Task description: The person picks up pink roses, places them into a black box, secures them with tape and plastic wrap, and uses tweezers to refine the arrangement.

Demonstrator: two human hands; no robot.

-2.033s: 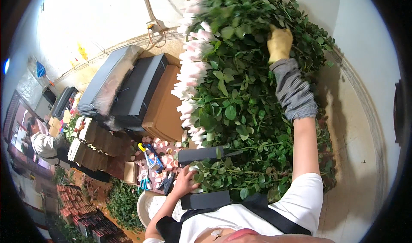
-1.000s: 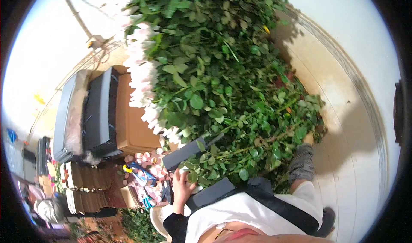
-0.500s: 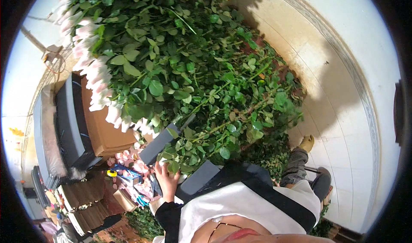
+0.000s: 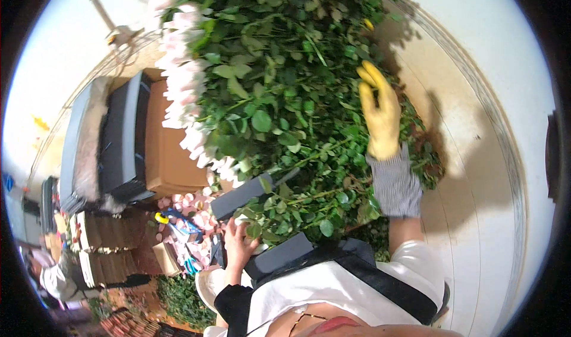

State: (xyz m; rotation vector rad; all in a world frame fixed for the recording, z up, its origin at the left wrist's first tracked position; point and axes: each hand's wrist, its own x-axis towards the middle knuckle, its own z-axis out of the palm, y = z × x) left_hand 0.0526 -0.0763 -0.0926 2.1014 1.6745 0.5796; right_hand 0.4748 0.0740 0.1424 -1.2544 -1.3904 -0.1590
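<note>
A large heap of leafy rose stems (image 4: 297, 93) lies before me, pale pink rose blooms (image 4: 184, 81) lined along its left edge. Closer to me, more rose stems (image 4: 303, 209) lie between two dark grey blocks (image 4: 241, 197). At their left end my bare left hand (image 4: 238, 245) has its thumb and fingers round the leafy stems; leaves partly cover the grip. My right hand (image 4: 380, 114), in a yellow glove with a grey striped cuff, reaches over the heap's right side. Its fingers are stretched and apart, with nothing between them.
Left of the heap stand an open cardboard box (image 4: 172, 152) and dark grey sheets (image 4: 122, 140). Pink petals (image 4: 205, 218), a blue box (image 4: 184, 227) and blue-handled scissors (image 4: 190, 265) lie near my left hand. Stacked cardboard (image 4: 107, 265) sits farther left; a tiled wall (image 4: 476, 218) bounds the right.
My right hand has swung up from low on the right to above the heap's right side, fingers now spread. My left hand keeps its place at the stems. The view has shifted.
</note>
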